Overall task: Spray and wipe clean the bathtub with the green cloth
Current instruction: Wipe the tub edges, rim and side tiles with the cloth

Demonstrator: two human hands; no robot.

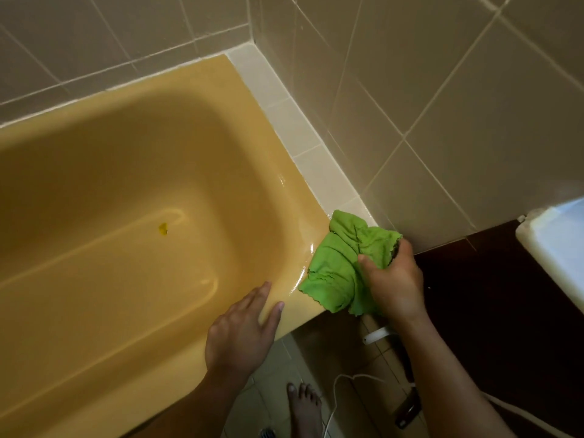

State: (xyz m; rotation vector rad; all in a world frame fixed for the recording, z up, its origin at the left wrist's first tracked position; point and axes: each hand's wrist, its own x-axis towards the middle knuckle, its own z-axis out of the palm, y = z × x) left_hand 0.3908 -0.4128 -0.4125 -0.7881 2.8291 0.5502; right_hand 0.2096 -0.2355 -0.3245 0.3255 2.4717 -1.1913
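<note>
Eyes on the crumpled bright-green fabric cloth first: bunched on the wet near-right corner of the glossy mustard-yellow bathtub, on the flat rim, lower edge hanging over the outer side. Gripped from the rt by the right hand, fingers curled into the folds, thumb pressed on top, wrist out past the tub's edge. Shiny streaks of liquid on the rim just beside the cloth, running along twd the wall corner.

Over to the left hand: flat on the front rim, near the cloth but not touching it. Fingers straight and a bit spread, tips over the inner slope, holding nothing.

Inside the basin, a small dark-yellow spot on the tub floor, well apart from both hands; can't tell what it is.

Along the tub's end, a narrow ledge of pale cream tiles, w/ the cloth's far tip lying on it. Above that, large beige wall tiles w/ light grout. Below them at rt, a dark brown panel, plus a white boxy fixture at the frame edge.

Down low: pale floor tiles, a bare foot, a thin white cord looping just beside it, and a short white tube under the right forearm.
</note>
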